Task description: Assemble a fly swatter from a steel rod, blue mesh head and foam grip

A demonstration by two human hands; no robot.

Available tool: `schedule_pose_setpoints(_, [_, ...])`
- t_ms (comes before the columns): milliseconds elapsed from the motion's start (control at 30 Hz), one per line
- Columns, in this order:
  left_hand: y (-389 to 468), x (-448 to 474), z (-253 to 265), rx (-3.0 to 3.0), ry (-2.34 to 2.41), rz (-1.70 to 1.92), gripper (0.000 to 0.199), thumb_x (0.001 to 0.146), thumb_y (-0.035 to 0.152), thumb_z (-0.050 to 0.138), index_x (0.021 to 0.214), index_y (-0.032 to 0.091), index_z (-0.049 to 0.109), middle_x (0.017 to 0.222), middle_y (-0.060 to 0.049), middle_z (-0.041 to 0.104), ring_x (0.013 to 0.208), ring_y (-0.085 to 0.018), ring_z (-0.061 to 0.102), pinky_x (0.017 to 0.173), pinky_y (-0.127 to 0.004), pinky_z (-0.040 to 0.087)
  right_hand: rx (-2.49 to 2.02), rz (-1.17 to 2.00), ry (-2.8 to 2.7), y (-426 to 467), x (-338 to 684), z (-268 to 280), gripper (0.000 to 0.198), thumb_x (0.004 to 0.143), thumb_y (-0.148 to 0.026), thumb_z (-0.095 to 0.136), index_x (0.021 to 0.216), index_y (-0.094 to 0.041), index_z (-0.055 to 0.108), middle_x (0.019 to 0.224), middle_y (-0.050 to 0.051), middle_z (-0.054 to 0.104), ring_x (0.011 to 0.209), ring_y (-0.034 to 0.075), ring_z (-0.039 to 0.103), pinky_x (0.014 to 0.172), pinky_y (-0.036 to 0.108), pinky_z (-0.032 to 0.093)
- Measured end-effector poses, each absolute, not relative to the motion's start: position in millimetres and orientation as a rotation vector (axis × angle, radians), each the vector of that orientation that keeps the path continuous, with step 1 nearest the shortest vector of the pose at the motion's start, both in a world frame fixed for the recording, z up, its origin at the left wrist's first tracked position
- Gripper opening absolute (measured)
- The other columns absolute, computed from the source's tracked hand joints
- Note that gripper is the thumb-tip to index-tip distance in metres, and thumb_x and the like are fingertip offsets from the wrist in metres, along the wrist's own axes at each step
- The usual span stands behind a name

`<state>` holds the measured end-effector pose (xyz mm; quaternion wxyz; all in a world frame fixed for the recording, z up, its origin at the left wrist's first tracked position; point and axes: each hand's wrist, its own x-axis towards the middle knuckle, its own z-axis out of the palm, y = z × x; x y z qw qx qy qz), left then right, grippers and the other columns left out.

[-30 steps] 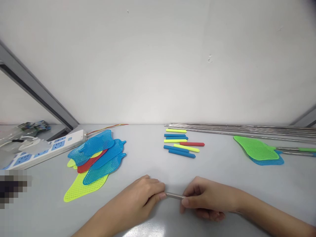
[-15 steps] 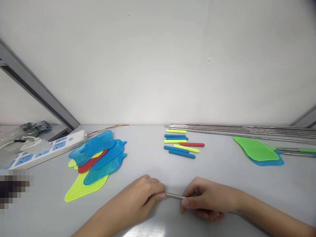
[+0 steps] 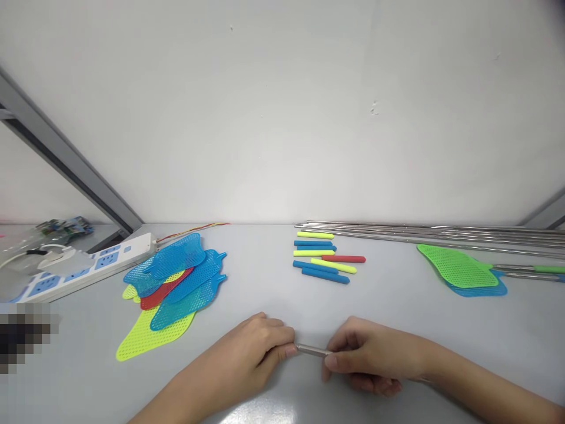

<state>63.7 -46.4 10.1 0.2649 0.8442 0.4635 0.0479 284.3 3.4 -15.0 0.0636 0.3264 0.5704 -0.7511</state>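
A short stretch of a silvery metal rod [image 3: 312, 350] shows between my two hands, low over the grey table [image 3: 273, 288]. My left hand [image 3: 251, 356] is closed, its thumb and curled fingers pinching the rod's left end, which they hide. On the other side my right hand [image 3: 375, 356] holds the rod between thumb and fingers; the rest of it is covered by the palm. Beyond the hands lie several coloured plastic handle sleeves [image 3: 325, 275] in blue, yellow and red. To the left is a pile of mesh fly swatter heads [image 3: 185, 303] in blue, red and yellow.
Several long metal rods [image 3: 397, 231] lie along the wall at the back right. In front of them are a green fly swatter [image 3: 463, 268] and a blue fly swatter [image 3: 479, 291]. A white power strip [image 3: 95, 262] with a plug sits at the left, beside a grey frame post [image 3: 70, 153].
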Motion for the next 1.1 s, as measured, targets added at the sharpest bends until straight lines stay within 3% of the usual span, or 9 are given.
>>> schedule_pose_setpoints(600, [-48.2,65.6,8.8,2.386,1.290,0.041,0.028,0.091,0.026,0.026,0.072,0.018,0.045,0.071,-0.001,0.055,0.068,-0.015,0.049,0.062,-0.026,0.033,0.988,-2.288,1.725,2.2,284.2,-13.5,0.029,0.077,-0.038,0.051,0.088,-0.013,0.062,0.046,-0.006,0.042,0.031,0.002,0.033,0.025,0.012,0.025])
schedule_pose_setpoints(867, [-50.9,67.8,9.4,2.424,1.265,0.016,0.024,0.090,0.021,0.026,0.074,0.019,0.044,0.073,0.000,0.055,0.067,-0.014,0.050,0.071,-0.029,0.032,0.958,-2.300,1.708,2.8,283.8,-14.3,0.028,0.078,-0.037,0.051,0.089,-0.014,0.062,0.045,-0.006,0.042,0.030,0.002,0.032,0.025,0.011,0.025])
schedule_pose_setpoints(1100, [-51.1,67.8,7.6,2.382,1.291,0.032,0.026,0.091,0.024,0.024,0.074,0.019,0.043,0.074,0.000,0.055,0.068,-0.014,0.049,0.068,-0.028,0.033,1.000,-2.247,1.742,3.4,282.0,-13.3,0.027,0.078,-0.037,0.050,0.087,-0.014,0.061,0.044,-0.006,0.042,0.030,0.002,0.032,0.025,0.011,0.025])
